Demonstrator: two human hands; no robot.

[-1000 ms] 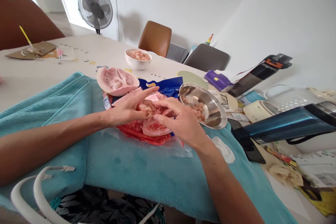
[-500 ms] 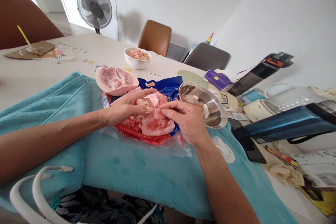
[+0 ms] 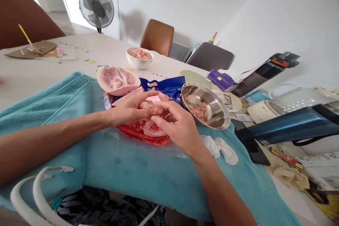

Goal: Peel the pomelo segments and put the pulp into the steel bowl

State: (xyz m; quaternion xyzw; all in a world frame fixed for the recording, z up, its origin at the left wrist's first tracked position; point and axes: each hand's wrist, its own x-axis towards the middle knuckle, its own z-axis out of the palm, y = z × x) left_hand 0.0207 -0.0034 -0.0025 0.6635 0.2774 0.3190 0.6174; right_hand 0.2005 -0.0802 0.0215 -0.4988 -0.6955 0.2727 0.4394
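My left hand (image 3: pixel 129 110) and my right hand (image 3: pixel 176 127) meet over a pink pomelo piece (image 3: pixel 152 127) that lies on red and blue plastic bags (image 3: pixel 164 87). Both hands pinch the fruit's flesh between thumb and fingers. A halved pomelo rind (image 3: pixel 117 80) lies just beyond my left hand. A steel bowl (image 3: pixel 212 113) with some pink flesh pieces stands right of my right hand. A white bowl (image 3: pixel 139 58) of pink flesh stands farther back.
A teal towel (image 3: pixel 66 99) covers the near table. White pith scraps (image 3: pixel 225 148) lie beside my right wrist. A dark blue bottle (image 3: pixel 286 127), a phone (image 3: pixel 251 143), papers and containers crowd the right. A fan (image 3: pixel 96 6) and chairs (image 3: pixel 156 37) stand behind.
My right hand went toward the steel bowl and has come back to the fruit. More pink pieces show in the bowl. My left hand has stayed on the fruit.
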